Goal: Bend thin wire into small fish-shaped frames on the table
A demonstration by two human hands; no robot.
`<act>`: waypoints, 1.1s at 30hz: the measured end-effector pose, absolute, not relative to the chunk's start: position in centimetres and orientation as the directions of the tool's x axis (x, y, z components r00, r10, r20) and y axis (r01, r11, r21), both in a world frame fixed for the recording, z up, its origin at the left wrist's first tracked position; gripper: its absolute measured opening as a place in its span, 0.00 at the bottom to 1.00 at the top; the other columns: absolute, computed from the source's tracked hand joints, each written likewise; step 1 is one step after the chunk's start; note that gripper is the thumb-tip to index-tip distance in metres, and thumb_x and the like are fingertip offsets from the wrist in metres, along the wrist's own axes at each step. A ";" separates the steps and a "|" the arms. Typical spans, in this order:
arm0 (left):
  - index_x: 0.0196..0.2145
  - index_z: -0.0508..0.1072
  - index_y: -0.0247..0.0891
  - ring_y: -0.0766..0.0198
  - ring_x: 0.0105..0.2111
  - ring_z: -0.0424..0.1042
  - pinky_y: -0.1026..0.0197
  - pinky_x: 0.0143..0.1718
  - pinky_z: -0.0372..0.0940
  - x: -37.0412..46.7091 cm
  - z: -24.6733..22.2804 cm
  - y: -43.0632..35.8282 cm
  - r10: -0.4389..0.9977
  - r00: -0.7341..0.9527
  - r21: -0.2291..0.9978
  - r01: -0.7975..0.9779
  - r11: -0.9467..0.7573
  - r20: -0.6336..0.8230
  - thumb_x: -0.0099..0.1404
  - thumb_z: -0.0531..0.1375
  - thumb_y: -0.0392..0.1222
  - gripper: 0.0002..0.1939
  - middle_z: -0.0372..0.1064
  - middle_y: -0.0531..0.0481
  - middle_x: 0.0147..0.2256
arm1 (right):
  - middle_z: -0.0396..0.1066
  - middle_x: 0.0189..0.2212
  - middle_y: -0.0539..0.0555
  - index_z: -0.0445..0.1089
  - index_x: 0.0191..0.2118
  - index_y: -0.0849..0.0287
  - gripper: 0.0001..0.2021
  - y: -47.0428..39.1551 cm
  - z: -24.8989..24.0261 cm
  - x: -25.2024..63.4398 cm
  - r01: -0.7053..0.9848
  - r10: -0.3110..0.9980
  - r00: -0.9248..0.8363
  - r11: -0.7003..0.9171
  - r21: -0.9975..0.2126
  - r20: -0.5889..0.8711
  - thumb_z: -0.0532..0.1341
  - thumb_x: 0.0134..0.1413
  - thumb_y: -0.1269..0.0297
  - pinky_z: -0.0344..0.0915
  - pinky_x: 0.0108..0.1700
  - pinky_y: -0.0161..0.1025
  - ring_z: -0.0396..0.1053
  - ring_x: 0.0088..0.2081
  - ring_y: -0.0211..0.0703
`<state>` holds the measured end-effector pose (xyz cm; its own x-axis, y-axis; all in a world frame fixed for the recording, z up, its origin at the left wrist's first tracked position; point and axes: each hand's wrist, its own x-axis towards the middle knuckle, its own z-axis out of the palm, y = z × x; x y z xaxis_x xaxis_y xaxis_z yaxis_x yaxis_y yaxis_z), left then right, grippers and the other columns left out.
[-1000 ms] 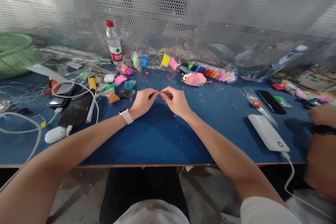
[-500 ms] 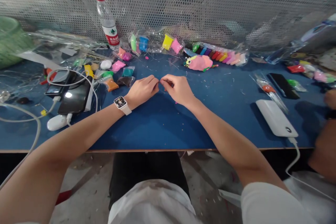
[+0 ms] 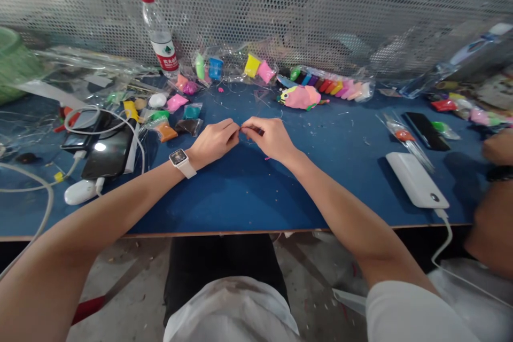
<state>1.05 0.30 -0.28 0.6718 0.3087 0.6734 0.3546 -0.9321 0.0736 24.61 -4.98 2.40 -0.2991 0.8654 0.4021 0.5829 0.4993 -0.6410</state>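
My right hand (image 3: 272, 138) has thumb and finger pressed together, meeting my left hand (image 3: 214, 141), likely for fine control; can't tell left's grip or any contents. Pink figure (image 3: 302, 97) sits beyond right hand, probably leaving finger room.

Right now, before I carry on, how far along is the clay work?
The pink figure looks largely shaped, with yellow and green parts on it. The left hand and right hand meet at the fingertips; anything pinched there is too small to identify. A small pink curl lies loose on the table; if it belongs on the figure, attaching it is probably left.
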 end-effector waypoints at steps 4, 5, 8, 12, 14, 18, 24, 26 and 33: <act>0.37 0.73 0.39 0.62 0.30 0.71 0.60 0.34 0.65 1.3 0.0 0.3 0.346 0.641 0.179 0.313 -0.933 0.685 0.76 0.59 0.29 0.10 0.73 0.49 0.33 | 0.84 0.34 0.53 0.82 0.43 0.55 0.15 -4.8 2.2 24.8 0.550 0.853 -0.304 0.521 -0.653 0.424 0.64 0.80 0.53 0.69 0.45 0.44 0.78 0.34 0.46; 0.37 0.74 0.39 0.63 0.31 0.71 0.60 0.34 0.65 1.3 0.1 0.3 0.358 0.633 0.202 0.308 -0.930 0.686 0.76 0.59 0.29 0.10 0.73 0.49 0.33 | 0.84 0.34 0.53 0.82 0.43 0.55 0.15 -4.8 2.1 24.9 0.538 0.849 -0.305 0.528 -0.657 0.432 0.64 0.80 0.53 0.69 0.45 0.43 0.78 0.33 0.46; 0.36 0.76 0.39 0.63 0.31 0.73 0.60 0.36 0.67 1.4 0.2 0.2 0.404 0.609 0.264 0.310 -0.913 0.682 0.74 0.60 0.29 0.09 0.75 0.49 0.32 | 0.83 0.32 0.52 0.83 0.42 0.55 0.17 -4.7 2.1 25.0 0.513 0.843 -0.311 0.538 -0.668 0.440 0.64 0.80 0.50 0.70 0.44 0.44 0.77 0.32 0.45; 0.35 0.78 0.39 0.63 0.30 0.73 0.60 0.37 0.68 1.5 0.3 0.1 0.463 0.589 0.343 0.311 -0.886 0.662 0.72 0.61 0.29 0.09 0.76 0.50 0.32 | 0.83 0.32 0.52 0.84 0.43 0.54 0.22 -4.6 2.2 25.2 0.510 0.844 -0.316 0.536 -0.673 0.433 0.63 0.81 0.43 0.70 0.44 0.44 0.77 0.32 0.45; 0.35 0.78 0.39 0.63 0.30 0.73 0.61 0.37 0.68 1.4 0.3 0.1 0.468 0.587 0.359 0.301 -0.884 0.660 0.72 0.61 0.29 0.09 0.76 0.51 0.31 | 0.83 0.32 0.52 0.84 0.43 0.54 0.21 -4.6 2.2 25.2 0.501 0.845 -0.315 0.535 -0.681 0.432 0.64 0.80 0.43 0.70 0.43 0.44 0.77 0.32 0.45; 0.34 0.76 0.39 0.63 0.30 0.72 0.60 0.37 0.67 1.5 0.3 0.2 0.469 0.581 0.357 0.303 -0.883 0.666 0.72 0.61 0.30 0.09 0.75 0.51 0.31 | 0.83 0.31 0.51 0.83 0.42 0.54 0.21 -4.5 2.2 24.9 0.470 0.863 -0.293 0.504 -0.724 0.411 0.65 0.78 0.42 0.70 0.41 0.44 0.76 0.30 0.44; 0.37 0.77 0.39 0.62 0.31 0.73 0.59 0.38 0.68 1.8 0.1 0.2 0.595 0.524 0.462 0.376 -0.803 0.609 0.77 0.61 0.35 0.08 0.77 0.49 0.34 | 0.83 0.30 0.53 0.82 0.44 0.54 0.25 -4.9 2.1 24.1 0.504 0.915 -0.185 0.402 -0.764 0.359 0.64 0.77 0.36 0.71 0.43 0.46 0.75 0.31 0.46; 0.36 0.76 0.39 0.62 0.31 0.72 0.58 0.38 0.68 1.8 0.1 0.3 0.613 0.534 0.484 0.379 -0.789 0.581 0.78 0.62 0.37 0.09 0.77 0.50 0.33 | 0.84 0.33 0.55 0.82 0.44 0.54 0.26 -4.9 2.1 24.1 0.512 0.920 -0.189 0.390 -0.766 0.342 0.64 0.76 0.35 0.72 0.44 0.47 0.78 0.35 0.48; 0.33 0.76 0.39 0.61 0.31 0.74 0.58 0.37 0.65 1.7 0.1 0.7 0.673 0.584 0.531 0.429 -0.731 0.454 0.76 0.61 0.36 0.11 0.78 0.49 0.31 | 0.88 0.41 0.59 0.83 0.41 0.56 0.17 -2.0 3.1 27.5 0.669 0.934 -0.076 0.306 -0.677 0.348 0.69 0.74 0.47 0.75 0.50 0.50 0.81 0.41 0.53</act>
